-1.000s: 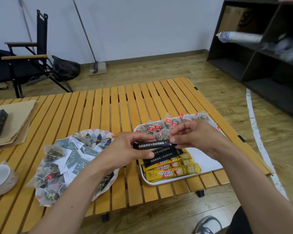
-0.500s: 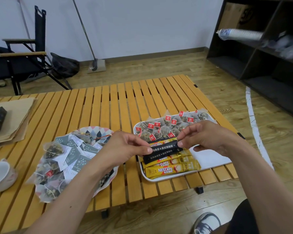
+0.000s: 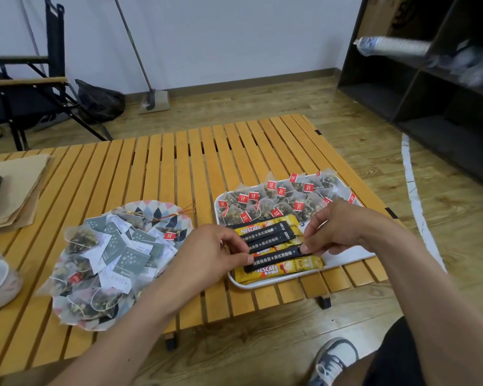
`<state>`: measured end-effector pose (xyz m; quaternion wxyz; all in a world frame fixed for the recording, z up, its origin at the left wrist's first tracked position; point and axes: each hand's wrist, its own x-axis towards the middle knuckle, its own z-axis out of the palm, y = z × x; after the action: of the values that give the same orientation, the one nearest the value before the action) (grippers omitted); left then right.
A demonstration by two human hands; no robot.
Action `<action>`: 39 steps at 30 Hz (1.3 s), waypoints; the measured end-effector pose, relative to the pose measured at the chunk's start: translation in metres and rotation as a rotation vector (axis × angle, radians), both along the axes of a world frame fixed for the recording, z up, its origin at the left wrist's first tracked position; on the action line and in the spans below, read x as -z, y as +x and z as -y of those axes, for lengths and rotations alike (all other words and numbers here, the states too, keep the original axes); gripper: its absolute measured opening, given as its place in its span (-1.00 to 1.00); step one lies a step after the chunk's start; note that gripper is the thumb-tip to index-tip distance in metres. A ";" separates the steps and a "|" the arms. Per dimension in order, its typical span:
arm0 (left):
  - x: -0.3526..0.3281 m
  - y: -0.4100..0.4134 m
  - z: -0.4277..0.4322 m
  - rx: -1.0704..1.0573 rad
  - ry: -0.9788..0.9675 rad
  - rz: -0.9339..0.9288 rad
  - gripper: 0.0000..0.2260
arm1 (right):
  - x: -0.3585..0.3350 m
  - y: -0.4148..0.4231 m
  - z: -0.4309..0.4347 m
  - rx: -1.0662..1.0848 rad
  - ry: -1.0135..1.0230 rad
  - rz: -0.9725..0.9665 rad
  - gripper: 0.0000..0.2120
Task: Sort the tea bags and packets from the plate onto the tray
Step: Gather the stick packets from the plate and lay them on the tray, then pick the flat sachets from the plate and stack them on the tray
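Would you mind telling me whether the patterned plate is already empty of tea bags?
No, the plate holds a heap of tea bags and grey-green packets.

A round plate (image 3: 162, 208) with a pastel diamond pattern sits at the lower left of the frame. It is heaped with clear mesh tea bags (image 3: 80, 240) and grey-green paper sachets (image 3: 131, 257). To its right, a white rectangular tray (image 3: 356, 250) lies on the slatted surface. Red-tagged tea bags (image 3: 276, 201) fill the tray's upper part. Below them, yellow Nescafé packets (image 3: 293, 267) lie flat with black stick packets (image 3: 265, 238) across them. One more black packet (image 3: 276, 259) sits level just over the yellow ones. The fingers of the left hand (image 3: 207, 254) pinch its left end and those of the right hand (image 3: 343, 229) its right end.
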<state>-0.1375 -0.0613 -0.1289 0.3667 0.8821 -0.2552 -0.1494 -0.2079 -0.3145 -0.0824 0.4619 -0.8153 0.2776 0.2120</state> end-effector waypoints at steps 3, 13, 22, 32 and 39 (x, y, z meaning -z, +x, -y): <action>-0.002 -0.003 0.002 -0.003 -0.008 0.096 -0.78 | 0.002 0.002 -0.004 0.003 -0.004 0.016 -0.70; 0.000 -0.003 0.002 0.193 0.050 0.173 -0.70 | 0.002 0.002 -0.004 -0.034 -0.040 0.099 -0.70; 0.001 -0.002 -0.001 0.242 0.059 0.236 -0.72 | 0.009 0.014 -0.013 -0.144 -0.090 0.227 -0.74; -0.057 0.047 -0.086 -0.209 -0.245 0.078 -0.88 | -0.006 0.021 -0.061 -0.057 -0.101 0.693 -0.86; -0.042 0.066 -0.168 -0.479 0.098 0.110 -0.90 | 0.008 0.051 -0.138 -0.250 -0.179 0.725 -0.92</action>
<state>-0.0712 0.1067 -0.0864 0.3340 0.9409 -0.0510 -0.0224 -0.1567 -0.1769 -0.0902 0.4278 -0.9018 0.0124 -0.0603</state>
